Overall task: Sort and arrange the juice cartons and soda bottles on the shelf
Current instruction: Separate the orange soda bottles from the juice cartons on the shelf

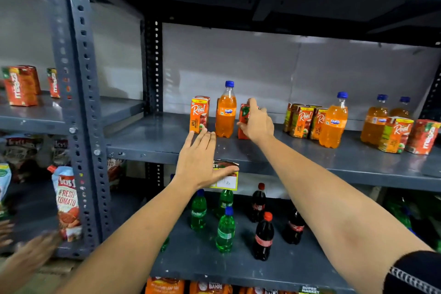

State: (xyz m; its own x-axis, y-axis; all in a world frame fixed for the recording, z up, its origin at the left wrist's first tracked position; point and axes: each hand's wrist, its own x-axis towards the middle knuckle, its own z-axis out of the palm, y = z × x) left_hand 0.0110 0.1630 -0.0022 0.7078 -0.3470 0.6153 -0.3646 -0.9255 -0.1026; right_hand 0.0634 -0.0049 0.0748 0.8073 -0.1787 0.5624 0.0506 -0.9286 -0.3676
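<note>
On the grey middle shelf (262,150) an orange Real apple carton (198,116) stands left of a Fanta bottle (225,112). Right of that bottle, my right hand (259,123) grips a red Maaza carton (244,117) that rests on the shelf. My left hand (202,164) is open and flat, fingers together, hovering at the shelf's front edge just below the Real carton. Further right stand several Real cartons (301,122), a second Fanta bottle (334,122), two more Fanta bottles (374,122), another Real carton (396,135) and a Maaza carton (423,137).
Green Sprite bottles (225,231) and dark cola bottles (263,237) stand on the shelf below. A yellow price tag (226,180) hangs on the shelf edge. Maaza cartons (21,86) sit on the left rack beyond the perforated upright (81,93). Another person's hand (26,253) is at the lower left.
</note>
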